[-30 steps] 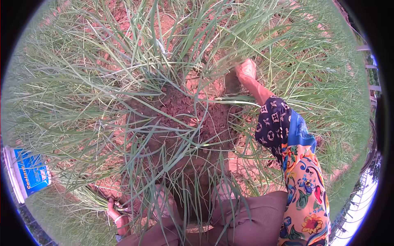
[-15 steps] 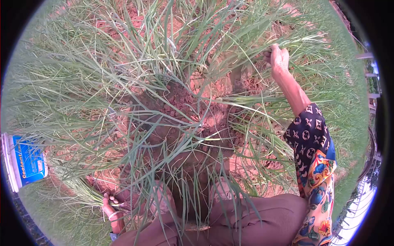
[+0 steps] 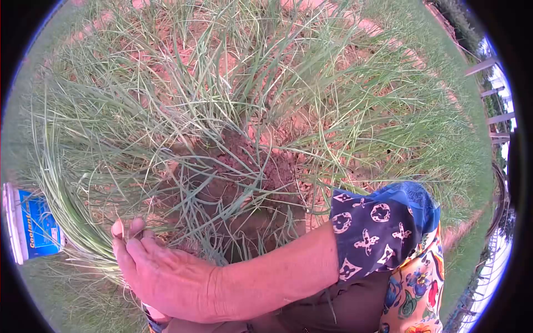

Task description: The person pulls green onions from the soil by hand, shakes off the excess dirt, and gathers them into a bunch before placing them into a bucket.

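My right hand [image 3: 166, 275] reaches across to the lower left, its fingers bent together against a long bunch of green grass-like stems [image 3: 66, 213]. What lies between those fingers is hidden. The bunch arches upward on the left, and its lower end passes behind my right hand. Of my left arm only a sliver near the wrist [image 3: 156, 314] shows under my right hand; the left fingers are hidden. Green plants [image 3: 222, 105] grow all around a patch of reddish soil [image 3: 239, 150].
A blue and white container marked Coolant [image 3: 39, 225] stands at the left edge. My brown-clad legs [image 3: 316, 311] are at the bottom, beneath my right arm. Pale posts [image 3: 482, 66] rise beyond the field at the right edge.
My right hand has swung from the plants at upper right down to the bunch at lower left, now covering my left hand. The bunch stands higher and arches more.
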`<state>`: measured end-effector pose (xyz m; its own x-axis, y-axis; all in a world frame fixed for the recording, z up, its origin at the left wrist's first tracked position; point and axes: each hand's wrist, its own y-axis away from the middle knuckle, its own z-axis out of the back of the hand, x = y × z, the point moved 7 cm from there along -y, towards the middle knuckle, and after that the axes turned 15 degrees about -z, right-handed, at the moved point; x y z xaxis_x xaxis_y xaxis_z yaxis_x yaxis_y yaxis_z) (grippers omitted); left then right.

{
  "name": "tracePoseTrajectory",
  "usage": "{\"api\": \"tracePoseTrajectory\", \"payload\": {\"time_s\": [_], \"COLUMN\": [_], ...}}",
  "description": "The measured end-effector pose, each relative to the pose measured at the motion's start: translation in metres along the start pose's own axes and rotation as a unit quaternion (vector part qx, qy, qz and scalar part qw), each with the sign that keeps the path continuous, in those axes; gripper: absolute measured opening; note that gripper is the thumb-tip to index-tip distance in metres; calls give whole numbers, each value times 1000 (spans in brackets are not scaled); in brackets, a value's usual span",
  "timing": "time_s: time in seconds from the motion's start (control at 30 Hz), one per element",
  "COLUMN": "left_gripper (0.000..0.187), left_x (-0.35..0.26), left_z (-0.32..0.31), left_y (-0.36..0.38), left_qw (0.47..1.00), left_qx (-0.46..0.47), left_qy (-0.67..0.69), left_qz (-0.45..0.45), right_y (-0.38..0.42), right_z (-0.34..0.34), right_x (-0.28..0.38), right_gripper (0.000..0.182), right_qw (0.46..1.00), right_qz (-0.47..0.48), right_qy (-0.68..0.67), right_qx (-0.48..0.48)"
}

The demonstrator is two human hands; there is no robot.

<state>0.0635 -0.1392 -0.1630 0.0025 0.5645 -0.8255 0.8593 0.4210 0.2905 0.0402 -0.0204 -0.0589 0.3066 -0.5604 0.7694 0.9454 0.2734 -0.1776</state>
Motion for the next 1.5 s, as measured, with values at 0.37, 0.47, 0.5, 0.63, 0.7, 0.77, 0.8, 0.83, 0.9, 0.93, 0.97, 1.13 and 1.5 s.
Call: {"api": "tracePoseTrajectory", "payload": {"time_s": [0.37, 0.47, 0.5, 0.63, 0.7, 0.77, 0.8, 0.83, 0.9, 0.93, 0.97, 1.13, 1.5], "left_gripper": [17, 18, 18, 11, 20, 17, 16, 15, 13, 10, 10, 12, 16], "left_x": [-121, -112, -99, -44, -16, 6, 18, 21, 23, 22, 20, 15, 10], "left_z": [114, 177, 199, 267, 264, 273, 277, 281, 290, 285, 283, 289, 217], "left_y": [-26, -25, -26, -15, -3, -2, -2, -3, -2, -1, -2, -11, -39], "left_qw": [953, 934, 941, 950, 946, 956, 961, 951, 932, 935, 937, 932, 948], "left_qx": [-37, -187, -192, -224, -265, -250, -242, -260, -288, -282, -277, -269, -193], "left_qy": [-118, -164, -170, -177, -160, -131, -113, -144, -193, -191, -189, -222, -220], "left_qz": [-278, -258, -223, -124, -93, -82, -76, -84, -102, -102, -96, -98, -124], "right_y": [-18, -1, 2, 10, 10, 9, 13, 7, 17, 24, 25, 20, 25], "right_z": [171, 138, 127, 104, 100, 110, 106, 105, 131, 138, 139, 143, 129], "right_x": [-172, -268, -299, -410, -437, -441, -478, -474, -505, -513, -512, -455, -465], "right_gripper": [17, 16, 16, 17, 23, 26, 25, 25, 20, 19, 20, 20, 26], "right_qw": [863, 769, 767, 767, 751, 797, 798, 797, 838, 829, 826, 856, 856], "right_qz": [-274, -320, -322, -338, -378, -365, -326, -287, -337, -313, -302, -239, -380], "right_qy": [341, 446, 451, 489, 492, 475, 505, 532, 428, 462, 473, 452, 348], "right_qx": [253, 327, 322, 240, 226, 76, 37, -3, 7, -42, -60, -77, -33]}}
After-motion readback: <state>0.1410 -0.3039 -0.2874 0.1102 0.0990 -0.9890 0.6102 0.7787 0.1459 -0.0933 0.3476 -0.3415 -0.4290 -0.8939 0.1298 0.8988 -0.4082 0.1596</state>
